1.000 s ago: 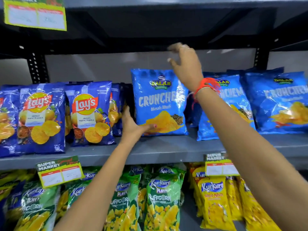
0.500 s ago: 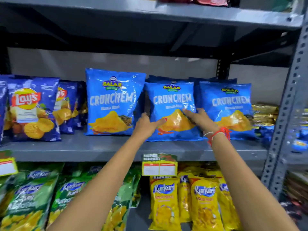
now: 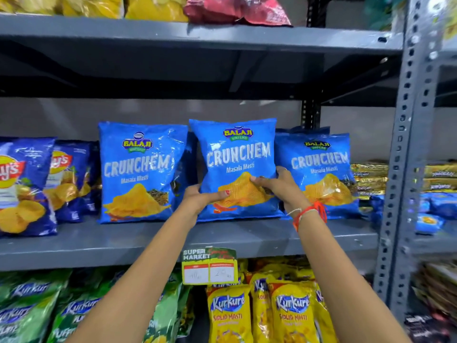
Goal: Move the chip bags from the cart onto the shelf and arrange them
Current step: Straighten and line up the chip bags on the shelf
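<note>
Three blue Crunchem chip bags stand upright on the grey middle shelf (image 3: pixel 123 246). My left hand (image 3: pixel 200 198) grips the lower left side of the middle Crunchem bag (image 3: pixel 237 154). My right hand (image 3: pixel 282 185), with a red thread at the wrist, grips its lower right side. This bag stands a little forward of the left Crunchem bag (image 3: pixel 138 169) and the right Crunchem bag (image 3: pixel 321 169). More blue bags stand behind them, mostly hidden. No cart is in view.
Dark blue Lay's bags (image 3: pixel 22 184) fill the shelf's left part. Gold packets (image 3: pixel 369 177) are stacked at its right end by a perforated steel upright (image 3: pixel 405 144). Green (image 3: pixel 29 308) and yellow Kurkure bags (image 3: pixel 230 315) sit below, behind a price tag (image 3: pixel 210 267). Yellow and red bags lie above.
The view has shifted right along the shelf. Both hands moved from the left Crunchem bag to the middle one and now grip it at both sides, pulled slightly forward.
</note>
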A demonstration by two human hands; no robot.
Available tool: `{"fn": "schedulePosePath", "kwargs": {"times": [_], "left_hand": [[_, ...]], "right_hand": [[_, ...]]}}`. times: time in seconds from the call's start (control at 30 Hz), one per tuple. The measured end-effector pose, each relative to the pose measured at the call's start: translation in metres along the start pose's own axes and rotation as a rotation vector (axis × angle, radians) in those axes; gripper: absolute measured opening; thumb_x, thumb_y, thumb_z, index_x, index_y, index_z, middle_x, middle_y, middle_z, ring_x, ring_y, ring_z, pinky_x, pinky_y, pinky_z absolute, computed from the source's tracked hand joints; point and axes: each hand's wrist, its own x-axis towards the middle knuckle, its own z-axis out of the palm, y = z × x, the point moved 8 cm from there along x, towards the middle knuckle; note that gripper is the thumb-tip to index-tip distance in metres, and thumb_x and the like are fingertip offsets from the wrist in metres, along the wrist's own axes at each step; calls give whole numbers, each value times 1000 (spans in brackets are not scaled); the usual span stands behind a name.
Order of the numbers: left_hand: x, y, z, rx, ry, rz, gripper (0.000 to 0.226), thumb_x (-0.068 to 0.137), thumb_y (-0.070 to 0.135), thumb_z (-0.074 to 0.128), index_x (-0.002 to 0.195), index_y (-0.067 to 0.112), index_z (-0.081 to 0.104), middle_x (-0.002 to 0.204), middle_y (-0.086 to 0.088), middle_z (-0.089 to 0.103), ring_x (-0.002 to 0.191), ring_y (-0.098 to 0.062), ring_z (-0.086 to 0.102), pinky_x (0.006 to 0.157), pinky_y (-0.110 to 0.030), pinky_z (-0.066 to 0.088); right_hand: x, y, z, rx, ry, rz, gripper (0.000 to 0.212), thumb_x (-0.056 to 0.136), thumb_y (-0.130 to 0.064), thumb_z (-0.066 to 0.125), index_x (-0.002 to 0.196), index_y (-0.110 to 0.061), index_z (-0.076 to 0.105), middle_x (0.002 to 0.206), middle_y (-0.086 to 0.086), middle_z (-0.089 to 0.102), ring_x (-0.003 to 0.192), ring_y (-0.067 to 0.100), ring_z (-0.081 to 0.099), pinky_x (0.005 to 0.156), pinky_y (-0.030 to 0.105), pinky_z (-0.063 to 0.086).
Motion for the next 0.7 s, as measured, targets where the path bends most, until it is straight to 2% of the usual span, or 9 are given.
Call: {"fn": "schedulePosePath", "kwargs": {"times": [0.13,0.23,0.27,0.33,0.37,0.47,0.57,0.63,0.7], "left_hand": [[17,0,-1,12,20,32,64,62,4,82,120,0,55,121,-18,64,110,-31,62,101,-45,48],[28,-12,-3,8,11,12,72,63,0,81,127,1,49,125,-18,61,113,-31,60,101,-44,48],[30,-16,-3,-13,0,4,74,63,-1,81,129,1,47,124,-17,61,112,-30,60,100,-42,48],[33,-20,-3,-38,-36,11,82,60,-1,82,131,2,43,123,-13,61,109,-27,60,99,-40,48],[34,-19,-3,-44,-44,25,87,56,1,84,132,4,41,125,-11,59,111,-26,59,101,-40,48],[35,-14,-4,-63,-14,95,96,54,3,86,136,9,37,137,-10,52,123,-25,52,106,-42,44],[33,-15,0,-5,-28,121,111,43,13,90,139,11,33,139,-7,48,126,-23,49,108,-42,42],[32,-17,1,89,-36,122,117,37,22,89,139,11,33,137,-9,50,125,-24,50,107,-43,42],[32,-20,2,146,-45,108,109,45,14,90,138,9,34,135,-11,53,122,-26,53,106,-43,43]], "right_hand": [[5,6,-2,14,29,68,65,67,-6,79,122,1,45,121,17,62,105,30,61,85,38,52],[1,9,6,13,-13,125,59,70,-3,77,116,0,39,124,17,56,104,25,56,93,35,48],[2,6,6,1,26,107,70,69,-7,79,123,0,35,129,18,52,110,25,53,98,35,45],[-1,-17,0,-90,217,-75,95,62,-20,84,136,-2,28,140,16,41,127,28,42,110,40,38],[-6,-38,0,-148,318,-220,96,61,-25,83,137,-3,29,141,14,40,132,27,37,112,39,34],[-27,-109,24,-274,459,-648,69,71,-28,71,131,-8,43,133,10,50,127,24,41,108,31,32],[-9,-157,78,-621,294,-761,51,82,-39,59,127,-16,51,128,8,57,124,27,45,110,46,32],[20,-163,112,-873,131,-632,48,88,-44,50,128,-18,49,133,8,55,129,29,41,112,57,23],[42,-164,131,-968,11,-527,44,89,-40,49,126,-16,51,135,8,55,130,29,43,111,62,18]]}}
